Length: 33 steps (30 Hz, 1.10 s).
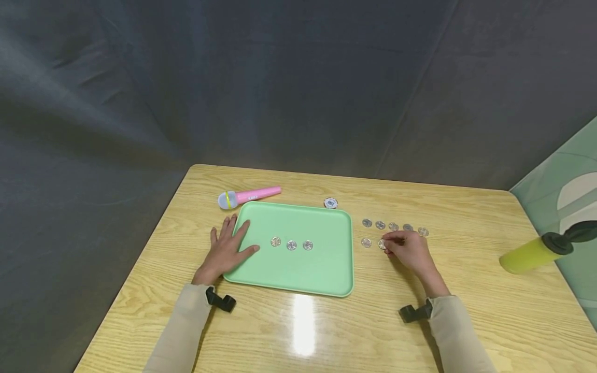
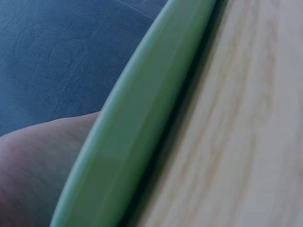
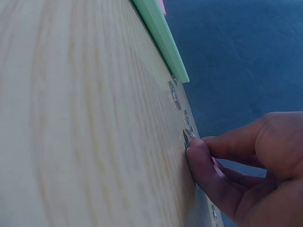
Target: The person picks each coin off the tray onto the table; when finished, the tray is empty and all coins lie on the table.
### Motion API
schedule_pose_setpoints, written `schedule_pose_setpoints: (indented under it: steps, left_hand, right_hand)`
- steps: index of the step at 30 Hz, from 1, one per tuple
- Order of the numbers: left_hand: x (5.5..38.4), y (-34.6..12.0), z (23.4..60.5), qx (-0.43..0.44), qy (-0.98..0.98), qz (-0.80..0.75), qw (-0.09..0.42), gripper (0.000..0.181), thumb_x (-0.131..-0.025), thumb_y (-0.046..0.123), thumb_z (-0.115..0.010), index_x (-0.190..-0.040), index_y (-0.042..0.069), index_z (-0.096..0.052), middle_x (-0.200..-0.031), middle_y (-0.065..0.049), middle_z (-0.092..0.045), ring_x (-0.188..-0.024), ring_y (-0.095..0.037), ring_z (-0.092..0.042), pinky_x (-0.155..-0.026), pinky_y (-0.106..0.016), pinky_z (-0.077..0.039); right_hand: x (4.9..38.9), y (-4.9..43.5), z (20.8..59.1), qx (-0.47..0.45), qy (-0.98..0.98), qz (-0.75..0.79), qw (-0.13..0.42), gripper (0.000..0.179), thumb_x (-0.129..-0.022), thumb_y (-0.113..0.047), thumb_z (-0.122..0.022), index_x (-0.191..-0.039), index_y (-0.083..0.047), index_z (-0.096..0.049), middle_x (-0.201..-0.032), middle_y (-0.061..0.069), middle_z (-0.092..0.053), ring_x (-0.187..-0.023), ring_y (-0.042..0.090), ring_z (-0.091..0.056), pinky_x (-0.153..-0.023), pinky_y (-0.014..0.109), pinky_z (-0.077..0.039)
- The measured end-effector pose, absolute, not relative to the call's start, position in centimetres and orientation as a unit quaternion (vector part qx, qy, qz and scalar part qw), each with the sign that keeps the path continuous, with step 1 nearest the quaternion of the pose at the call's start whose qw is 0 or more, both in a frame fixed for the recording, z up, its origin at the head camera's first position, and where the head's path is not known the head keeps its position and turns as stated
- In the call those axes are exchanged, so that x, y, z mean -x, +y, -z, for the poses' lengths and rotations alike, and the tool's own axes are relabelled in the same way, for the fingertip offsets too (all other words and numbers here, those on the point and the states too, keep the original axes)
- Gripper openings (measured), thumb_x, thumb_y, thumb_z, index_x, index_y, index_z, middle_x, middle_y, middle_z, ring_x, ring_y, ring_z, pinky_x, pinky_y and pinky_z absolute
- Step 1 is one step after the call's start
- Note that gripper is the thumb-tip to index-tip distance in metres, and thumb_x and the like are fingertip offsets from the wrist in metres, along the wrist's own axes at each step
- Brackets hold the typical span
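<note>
R hand (image 1: 410, 252) pinches silver coin (image 1: 381, 244); L hand (image 1: 226, 251) on tray (image 1: 289, 272) L edge.

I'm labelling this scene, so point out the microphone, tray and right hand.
Pink microphone (image 1: 252, 196), head view, on its handle.
Green tray (image 1: 291, 269), head view, on its bare floor.
Right hand (image 1: 412, 252), head view, back of the hand.

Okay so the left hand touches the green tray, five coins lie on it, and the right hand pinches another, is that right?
Not five: the head view shows three coins lying on the green tray. The left hand does touch it, and the right hand pinches another coin.
</note>
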<state>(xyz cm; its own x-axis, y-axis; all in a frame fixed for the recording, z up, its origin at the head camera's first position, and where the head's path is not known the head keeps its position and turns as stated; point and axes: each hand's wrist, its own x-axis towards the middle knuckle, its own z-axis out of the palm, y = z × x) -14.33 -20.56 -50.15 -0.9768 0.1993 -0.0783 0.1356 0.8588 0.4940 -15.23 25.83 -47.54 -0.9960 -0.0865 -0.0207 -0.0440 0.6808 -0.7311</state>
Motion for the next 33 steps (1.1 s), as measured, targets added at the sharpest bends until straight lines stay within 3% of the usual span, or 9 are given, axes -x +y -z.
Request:
schedule_pose_setpoints:
  steps: [18,26,33]
  left_hand:
    - [14.3,-20.6,50.1,-0.088,0.962,-0.253,0.061,0.081,-0.097,0.053,-0.056,-0.160,0.012,-0.026,-0.169,-0.023,-0.003,-0.157,-0.043,0.003,-0.118,-0.073,0.007]
    - [14.3,-20.6,50.2,-0.086,0.962,-0.250,0.062,0.082,-0.096,0.054,-0.056,-0.160,0.013,-0.026,-0.169,-0.023,-0.003,-0.157,-0.044,0.003,-0.118,-0.073,0.007]
    - [14.3,-20.6,50.2,-0.085,0.961,-0.254,0.062,0.082,-0.096,0.054,-0.056,-0.160,0.013,-0.025,-0.169,-0.023,-0.003,-0.157,-0.043,0.003,-0.118,-0.073,0.007]
  right_hand:
    - [15.2,25.8,47.2,0.045,0.915,0.401,0.017,0.014,-0.093,0.002,-0.064,-0.102,0.010,-0.072,-0.093,0.025,-0.074,-0.068,0.007,-0.068,-0.060,0.017,-0.057]
    - [15.0,25.6,46.3,0.040,0.912,0.409,0.013,0.016,-0.093,0.000,-0.065,-0.104,0.011,-0.071,-0.100,0.027,-0.068,-0.070,0.012,-0.069,-0.060,0.018,-0.058]
    - [15.1,24.9,45.3,0.053,0.911,0.408,0.007,0.018,-0.094,0.000,-0.064,-0.107,0.011,-0.071,-0.100,0.029,-0.072,-0.072,0.021,-0.073,-0.060,0.024,-0.060]
